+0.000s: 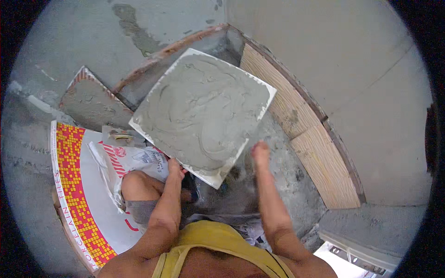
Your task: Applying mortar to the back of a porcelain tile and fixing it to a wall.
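A large square tile [204, 111], its upturned face spread with wet grey mortar, is held tilted in front of me. White edges show around the mortar. My left hand [176, 168] is closed on the tile's near left edge, fingers partly hidden underneath. To the right of the tile, my right hand [260, 152] is raised close to the edge, with a small gap between them. Its fingers look bunched but are too blurred to make out a grip. A white and red bag [130, 157] lies beneath the tile's left corner, by my bent knee.
Wood-grain tiles [320, 162] line the right side along a raised edge. A mortar-smeared tile piece [92, 102] leans at the left. Near it are a tape roll [122, 137] and a tile carton [102, 194] with a red and yellow border. Grey concrete floor [296, 190] shows at right.
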`<state>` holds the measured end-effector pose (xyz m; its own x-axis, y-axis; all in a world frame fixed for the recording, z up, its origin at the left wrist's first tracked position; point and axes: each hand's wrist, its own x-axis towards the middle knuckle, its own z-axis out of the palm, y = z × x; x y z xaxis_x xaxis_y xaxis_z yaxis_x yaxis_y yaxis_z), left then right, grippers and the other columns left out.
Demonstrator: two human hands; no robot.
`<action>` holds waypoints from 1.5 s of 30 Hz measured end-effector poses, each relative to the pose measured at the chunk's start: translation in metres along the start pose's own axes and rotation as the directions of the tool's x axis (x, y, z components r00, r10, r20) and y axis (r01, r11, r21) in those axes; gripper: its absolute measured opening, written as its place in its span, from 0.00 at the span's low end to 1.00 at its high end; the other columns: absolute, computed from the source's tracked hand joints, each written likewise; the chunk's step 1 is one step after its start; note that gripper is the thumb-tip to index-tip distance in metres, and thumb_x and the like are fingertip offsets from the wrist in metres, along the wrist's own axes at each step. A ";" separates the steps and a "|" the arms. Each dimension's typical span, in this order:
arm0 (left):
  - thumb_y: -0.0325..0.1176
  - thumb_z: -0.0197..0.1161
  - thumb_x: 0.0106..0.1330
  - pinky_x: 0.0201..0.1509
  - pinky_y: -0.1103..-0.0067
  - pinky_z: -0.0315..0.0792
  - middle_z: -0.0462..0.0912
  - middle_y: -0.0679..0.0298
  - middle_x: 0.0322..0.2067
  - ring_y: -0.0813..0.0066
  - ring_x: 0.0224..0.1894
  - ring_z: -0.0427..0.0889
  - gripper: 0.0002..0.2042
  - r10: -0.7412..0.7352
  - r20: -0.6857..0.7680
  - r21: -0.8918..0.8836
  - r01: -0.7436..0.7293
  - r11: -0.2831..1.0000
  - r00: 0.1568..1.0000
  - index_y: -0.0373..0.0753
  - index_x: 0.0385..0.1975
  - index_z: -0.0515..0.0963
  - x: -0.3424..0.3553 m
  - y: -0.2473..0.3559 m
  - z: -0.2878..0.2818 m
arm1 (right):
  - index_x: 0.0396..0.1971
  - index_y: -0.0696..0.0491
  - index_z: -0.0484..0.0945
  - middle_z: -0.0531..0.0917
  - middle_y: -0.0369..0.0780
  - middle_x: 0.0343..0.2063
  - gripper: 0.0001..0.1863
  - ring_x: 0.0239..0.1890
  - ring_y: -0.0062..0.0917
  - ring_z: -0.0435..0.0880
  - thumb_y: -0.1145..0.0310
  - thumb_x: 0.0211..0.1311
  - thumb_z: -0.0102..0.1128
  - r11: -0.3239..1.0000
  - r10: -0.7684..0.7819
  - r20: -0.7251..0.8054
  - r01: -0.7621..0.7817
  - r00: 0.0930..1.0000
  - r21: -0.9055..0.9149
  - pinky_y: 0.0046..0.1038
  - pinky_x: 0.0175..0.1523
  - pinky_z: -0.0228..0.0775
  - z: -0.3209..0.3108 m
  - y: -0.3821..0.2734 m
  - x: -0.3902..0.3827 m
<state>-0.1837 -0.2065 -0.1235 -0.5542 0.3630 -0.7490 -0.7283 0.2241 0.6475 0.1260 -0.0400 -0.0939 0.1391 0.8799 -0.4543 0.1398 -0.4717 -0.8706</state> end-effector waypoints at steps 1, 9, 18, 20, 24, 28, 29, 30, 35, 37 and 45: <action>0.43 0.41 0.67 0.21 0.66 0.78 0.79 0.61 0.36 0.66 0.29 0.81 0.16 -0.002 0.085 -0.061 0.007 0.998 0.996 0.43 0.45 0.71 0.006 -0.005 0.013 | 0.53 0.60 0.71 0.79 0.47 0.44 0.23 0.48 0.34 0.77 0.58 0.69 0.40 0.996 -0.014 -0.043 0.010 0.999 -0.087 0.38 0.53 0.69 0.008 0.042 0.035; 0.42 0.48 0.63 0.37 0.60 0.78 0.78 0.58 0.37 0.64 0.36 0.80 0.14 -0.098 -0.173 0.047 0.108 0.993 0.980 0.43 0.42 0.75 0.006 -0.001 -0.018 | 0.50 0.58 0.73 0.78 0.45 0.47 0.21 0.51 0.36 0.76 0.58 0.69 0.40 0.777 0.131 0.250 -0.256 0.959 0.575 0.39 0.58 0.66 0.091 0.056 -0.035; 0.36 0.44 0.65 0.52 0.60 0.66 0.77 0.44 0.40 0.42 0.47 0.74 0.16 0.797 -0.202 0.563 -0.599 0.570 0.569 0.29 0.38 0.74 0.012 0.234 0.100 | 0.45 0.57 0.72 0.77 0.42 0.41 0.15 0.44 0.31 0.75 0.64 0.63 0.48 0.829 -0.053 0.035 0.024 0.998 0.559 0.36 0.52 0.67 0.056 0.053 -0.012; 0.36 0.44 0.65 0.53 0.59 0.68 0.78 0.44 0.43 0.42 0.48 0.75 0.16 0.885 0.034 0.889 -0.418 0.185 0.465 0.31 0.40 0.75 0.098 0.301 0.069 | 0.45 0.57 0.72 0.78 0.41 0.40 0.15 0.44 0.31 0.75 0.65 0.63 0.47 0.819 -0.103 0.047 0.058 0.994 0.572 0.36 0.53 0.67 0.078 0.062 -0.008; 0.36 0.46 0.64 0.53 0.58 0.69 0.78 0.44 0.44 0.43 0.47 0.77 0.16 0.662 0.486 0.831 -0.536 -0.148 0.570 0.33 0.41 0.76 0.161 0.295 0.088 | 0.46 0.56 0.72 0.78 0.41 0.41 0.14 0.45 0.32 0.76 0.68 0.64 0.46 0.828 -0.026 -0.096 0.075 0.995 0.556 0.37 0.54 0.67 0.047 0.062 -0.013; 0.35 0.45 0.64 0.53 0.59 0.69 0.78 0.43 0.43 0.44 0.48 0.77 0.16 0.483 0.704 0.704 -0.419 -0.574 0.521 0.33 0.43 0.76 0.243 0.323 0.009 | 0.46 0.57 0.71 0.78 0.42 0.42 0.14 0.45 0.33 0.76 0.67 0.64 0.45 0.792 0.004 0.056 -0.038 0.998 0.609 0.37 0.55 0.66 0.084 0.056 -0.019; 0.34 0.44 0.64 0.54 0.61 0.70 0.78 0.42 0.43 0.45 0.48 0.77 0.16 0.446 0.738 0.674 -0.511 -0.534 0.507 0.32 0.43 0.76 0.251 0.317 0.014 | 0.48 0.57 0.71 0.77 0.43 0.46 0.17 0.50 0.36 0.75 0.65 0.63 0.44 0.802 0.000 0.054 -0.032 0.999 0.597 0.39 0.58 0.64 0.080 0.062 -0.013; 0.33 0.43 0.64 0.54 0.62 0.71 0.78 0.41 0.43 0.46 0.49 0.77 0.17 0.396 0.778 0.628 -0.612 -0.480 0.488 0.32 0.44 0.76 0.254 0.304 0.027 | 0.51 0.57 0.70 0.77 0.44 0.50 0.21 0.54 0.38 0.73 0.62 0.63 0.42 0.816 0.001 0.035 -0.021 0.999 0.578 0.41 0.62 0.61 0.071 0.065 -0.011; 0.40 0.43 0.65 0.56 0.61 0.68 0.76 0.44 0.49 0.46 0.51 0.76 0.20 0.381 0.692 0.712 -0.666 -0.223 0.613 0.33 0.47 0.76 0.261 0.310 0.024 | 0.48 0.60 0.72 0.78 0.44 0.47 0.20 0.52 0.37 0.75 0.63 0.62 0.43 0.824 -0.011 -0.021 0.021 1.000 0.566 0.38 0.61 0.62 0.067 0.052 -0.007; 0.42 0.44 0.64 0.57 0.60 0.67 0.77 0.47 0.50 0.46 0.52 0.76 0.21 0.504 0.670 0.736 -0.580 -0.350 0.545 0.36 0.47 0.76 0.267 0.356 -0.040 | 0.43 0.61 0.74 0.79 0.44 0.42 0.17 0.46 0.35 0.77 0.64 0.61 0.45 0.857 0.058 -0.031 -0.033 0.998 0.514 0.37 0.56 0.67 0.110 0.039 -0.017; 0.43 0.40 0.66 0.60 0.62 0.65 0.76 0.47 0.51 0.46 0.54 0.74 0.22 0.339 0.505 0.853 -0.520 -0.054 0.794 0.36 0.47 0.76 0.151 0.324 0.050 | 0.36 0.62 0.76 0.80 0.42 0.32 0.13 0.34 0.34 0.79 0.68 0.58 0.49 0.911 0.211 -0.260 -0.093 0.942 0.403 0.36 0.44 0.72 0.015 -0.015 -0.042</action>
<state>-0.4831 -0.0339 -0.0193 -0.4837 0.8208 -0.3038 0.6707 0.5706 0.4739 0.1033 -0.0693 -0.0646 0.4157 0.7146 -0.5626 -0.2803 -0.4878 -0.8267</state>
